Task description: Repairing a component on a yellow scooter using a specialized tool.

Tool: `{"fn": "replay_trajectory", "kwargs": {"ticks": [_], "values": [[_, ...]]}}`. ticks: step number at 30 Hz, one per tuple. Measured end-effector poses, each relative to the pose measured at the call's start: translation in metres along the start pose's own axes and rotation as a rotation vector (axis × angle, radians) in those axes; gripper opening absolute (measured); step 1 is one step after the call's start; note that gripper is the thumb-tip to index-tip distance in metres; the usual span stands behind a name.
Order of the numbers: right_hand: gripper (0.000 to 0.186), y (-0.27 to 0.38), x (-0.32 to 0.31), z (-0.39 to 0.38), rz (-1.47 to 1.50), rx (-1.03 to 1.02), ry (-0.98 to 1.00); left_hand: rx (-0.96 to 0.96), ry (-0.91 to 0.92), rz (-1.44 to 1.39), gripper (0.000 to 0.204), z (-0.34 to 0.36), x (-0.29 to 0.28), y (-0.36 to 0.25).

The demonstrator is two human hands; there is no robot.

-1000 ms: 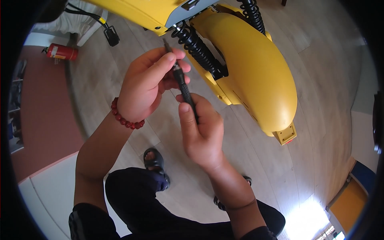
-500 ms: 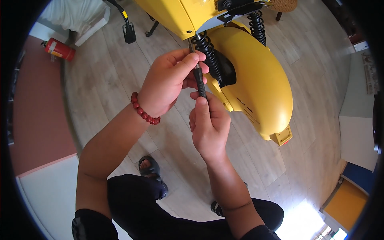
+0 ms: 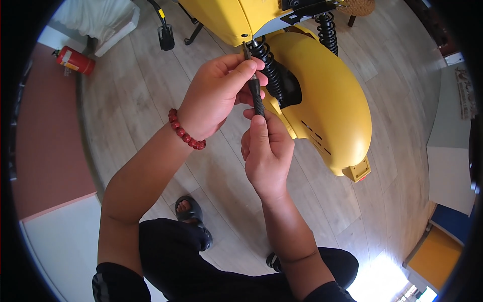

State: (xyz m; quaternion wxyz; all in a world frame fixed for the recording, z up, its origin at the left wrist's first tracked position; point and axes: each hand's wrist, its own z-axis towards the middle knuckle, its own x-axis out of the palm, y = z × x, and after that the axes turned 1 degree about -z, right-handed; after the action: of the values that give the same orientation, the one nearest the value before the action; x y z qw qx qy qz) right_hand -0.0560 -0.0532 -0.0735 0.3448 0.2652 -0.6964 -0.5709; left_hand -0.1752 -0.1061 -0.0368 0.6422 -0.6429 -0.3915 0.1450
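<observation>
My left hand (image 3: 214, 93), with a red bead bracelet (image 3: 186, 135) at the wrist, pinches the upper shaft of a black screwdriver-like tool (image 3: 255, 88). Below it, my right hand (image 3: 266, 153) grips the knurled handle, thumb along it. The tool points up toward the lower corner of a yellow scooter body panel (image 3: 226, 17), just below a small hole; whether the tip touches is unclear. A black coil-spring shock (image 3: 270, 70) stands beside the tool, next to a curved yellow rear fender (image 3: 342, 110). A second shock (image 3: 327, 32) shows behind.
A red fire extinguisher (image 3: 75, 60) stands at the left wall beside a white bin (image 3: 115, 38). A hanging black cable part (image 3: 165, 36), a woven stool (image 3: 359, 7) and orange and blue furniture (image 3: 435, 254) surround the grey wood floor (image 3: 332, 211). My sandaled foot (image 3: 188, 211) is below.
Both hands and the tool have moved up and to the right in the picture, toward the panel corner. The scooter and surroundings have shifted in view.
</observation>
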Motion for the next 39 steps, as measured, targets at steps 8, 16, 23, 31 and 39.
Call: {"fn": "replay_trajectory", "kwargs": {"ticks": [8,16,23,31,39], "values": [[0.024,0.001,0.004,0.005,0.022,0.012,0.014,-0.002,-0.002,0.012,0.023,0.006,-0.004,-0.001],[0.024,0.000,0.003,0.009,0.094,0.037,0.017,0.020,0.011,0.011,0.022,0.011,-0.005,0.002],[0.025,0.000,0.001,0.011,0.140,0.022,0.038,0.044,-0.004,0.037,0.024,0.012,-0.002,0.002],[0.026,0.007,-0.003,0.016,0.713,0.315,0.190,0.062,-0.012,0.031,0.022,0.015,-0.006,0.006],[0.027,-0.003,0.000,0.016,1.027,0.405,0.321,0.074,-0.003,0.057,0.022,0.017,-0.008,0.003]]}}
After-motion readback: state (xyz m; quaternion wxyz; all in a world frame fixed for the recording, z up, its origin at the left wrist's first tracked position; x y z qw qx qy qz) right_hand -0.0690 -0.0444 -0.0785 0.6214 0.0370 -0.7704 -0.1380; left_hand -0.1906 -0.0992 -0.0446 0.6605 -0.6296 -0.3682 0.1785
